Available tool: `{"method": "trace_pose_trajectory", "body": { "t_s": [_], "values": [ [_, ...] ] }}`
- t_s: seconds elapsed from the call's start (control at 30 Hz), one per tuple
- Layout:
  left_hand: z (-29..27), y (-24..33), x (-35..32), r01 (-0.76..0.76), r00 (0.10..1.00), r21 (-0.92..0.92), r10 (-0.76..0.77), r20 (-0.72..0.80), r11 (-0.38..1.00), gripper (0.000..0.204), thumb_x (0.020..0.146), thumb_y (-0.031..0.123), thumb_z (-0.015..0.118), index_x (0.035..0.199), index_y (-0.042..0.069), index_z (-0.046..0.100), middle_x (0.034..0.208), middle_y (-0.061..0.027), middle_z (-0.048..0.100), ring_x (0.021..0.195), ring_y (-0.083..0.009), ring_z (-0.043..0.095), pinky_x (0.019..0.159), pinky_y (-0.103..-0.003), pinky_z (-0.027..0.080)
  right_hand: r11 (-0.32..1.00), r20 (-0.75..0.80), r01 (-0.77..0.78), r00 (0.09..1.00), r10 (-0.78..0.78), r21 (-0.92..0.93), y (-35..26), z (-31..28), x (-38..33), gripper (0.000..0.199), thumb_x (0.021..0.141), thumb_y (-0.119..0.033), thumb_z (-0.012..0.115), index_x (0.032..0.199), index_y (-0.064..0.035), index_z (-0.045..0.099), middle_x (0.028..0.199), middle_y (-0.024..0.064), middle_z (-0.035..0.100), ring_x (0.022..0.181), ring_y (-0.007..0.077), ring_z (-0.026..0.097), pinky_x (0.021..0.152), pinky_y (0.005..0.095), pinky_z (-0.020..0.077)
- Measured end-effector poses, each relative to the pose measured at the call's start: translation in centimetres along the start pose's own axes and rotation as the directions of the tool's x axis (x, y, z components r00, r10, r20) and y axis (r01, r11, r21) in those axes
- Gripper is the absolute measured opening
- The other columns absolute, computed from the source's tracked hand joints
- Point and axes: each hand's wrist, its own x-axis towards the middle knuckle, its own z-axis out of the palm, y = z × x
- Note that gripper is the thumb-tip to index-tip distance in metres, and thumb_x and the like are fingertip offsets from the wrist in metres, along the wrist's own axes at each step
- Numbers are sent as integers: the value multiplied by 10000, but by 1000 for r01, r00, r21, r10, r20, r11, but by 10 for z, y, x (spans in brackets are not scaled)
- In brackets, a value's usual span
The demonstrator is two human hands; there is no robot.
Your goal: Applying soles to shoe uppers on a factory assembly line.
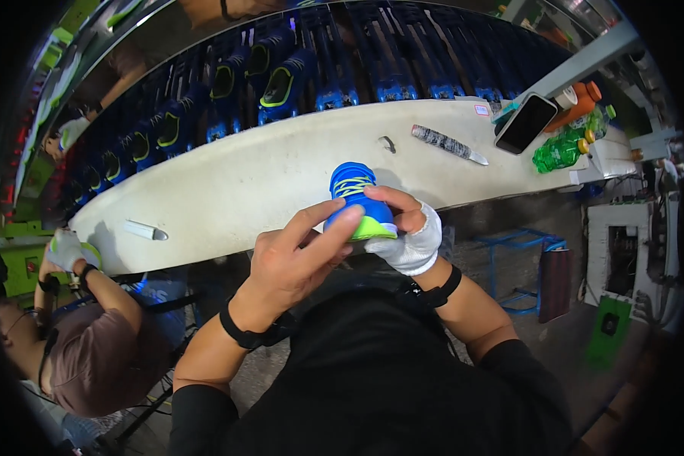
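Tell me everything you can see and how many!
Lace-up shoe: one, blue and lime, centre
Worktop: one, off-white, middle
Slatted rack: one, blue, beyond worktop
Other shoes: several, blue and lime, on rack
Wrapped-handle knife: one, grey, worktop's right
White-handled tool: one, white, worktop's left
Smartphone: one, black, worktop's right
Bottles: several, green and orange, worktop's right
Metal frame: one, blue, floor right
Co-workers: at least two, nearest brown-shirted, left
Wristbands: two, black, both wrists
Left hand: one, bare, touching lace-up shoe
Right hand: one, white-gloved, holding lace-up shoe
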Motion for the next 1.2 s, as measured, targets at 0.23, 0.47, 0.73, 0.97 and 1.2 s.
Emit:
{"method": "trace_pose_trajectory", "body": {
  "t_s": [0.23, 0.47, 0.73, 0.97, 1.2],
  "values": [
    [-62, 19, 23, -36, 989, 104, 21, 150, 994, 686, 816, 290, 954, 1424, 78, 718, 1221, -183, 780, 988, -335, 793, 824, -399, 637, 997, 29, 61, 998, -60, -39, -17, 10, 14, 433, 799, -274, 990, 937, -82, 626, 1386, 177, 743, 994, 390, 792, 793, 422, 653],
    [-53, 11, 19, 291, 881, 163, -330, 339, 943, 976, 699, 618, 949, 1427, 24, 684, 1245, -229, 778, 1053, -396, 797, 866, -427, 657, 955, 285, -92, 942, 175, -281, -22, -6, -1, 438, 743, -321, 996, 943, -98, 676, 1442, 152, 702, 930, 324, 767, 738, 400, 609],
    [-49, 5, -17, 506, 837, 54, -505, 210, 861, 731, 764, 382, 983, 1344, 1, 751, 1223, -258, 794, 1074, -365, 819, 914, -427, 664, 857, 208, -374, 862, 463, -354, -25, 11, -1, 449, 756, -364, 985, 917, -80, 677, 1366, 70, 726, 922, 274, 740, 804, 397, 586],
    [-47, 27, 1, 282, 895, 171, -324, 307, 944, 710, 687, 156, 1008, 1331, 51, 729, 1349, -206, 758, 1062, -392, 805, 865, -417, 670, 772, 231, -327, 826, 513, -545, -31, -9, -2, 581, 766, -349, 960, 1178, -82, 650, 1294, 82, 733, 967, 290, 748, 838, 419, 589],
    [48, 6, 6, -2, 994, -330, -35, -106, 944, 683, 717, 82, 1006, 1245, 68, 573, 1092, -150, 674, 1013, -349, 654, 897, -427, 550, 958, 158, -280, 945, 285, -52, -82, -50, 34, 949, 675, -444, 1064, 1432, -66, 636, 1328, 168, 740, 1164, 351, 754, 1021, 449, 595]
  ]
}}
